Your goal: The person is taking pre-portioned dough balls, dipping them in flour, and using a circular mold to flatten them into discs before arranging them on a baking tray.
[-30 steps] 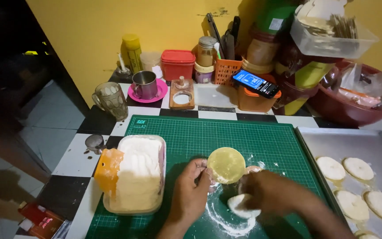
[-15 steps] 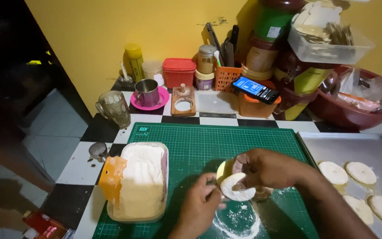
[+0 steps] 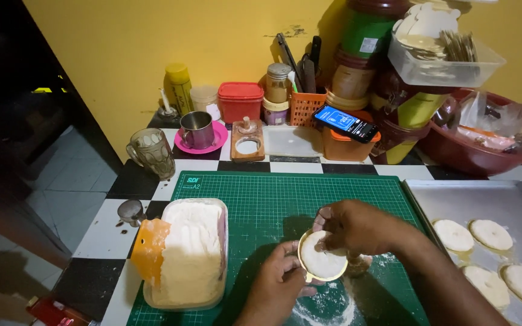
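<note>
Pale dough disc (image 3: 321,263), edge hidden by right hand (image 3: 357,228).

hands: left hand (image 3: 276,284) and right hand (image 3: 357,226) hold a dough disc (image 3: 322,263) in a round ring, probably a cutter
landmark: green mat (image 3: 273,202), beneath
flour tub (image 3: 190,253): mat's left
tray (image 3: 484,202): mat's right

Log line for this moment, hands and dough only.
left hand: holds round mould | right hand: presses dough into it | over green mat
</note>
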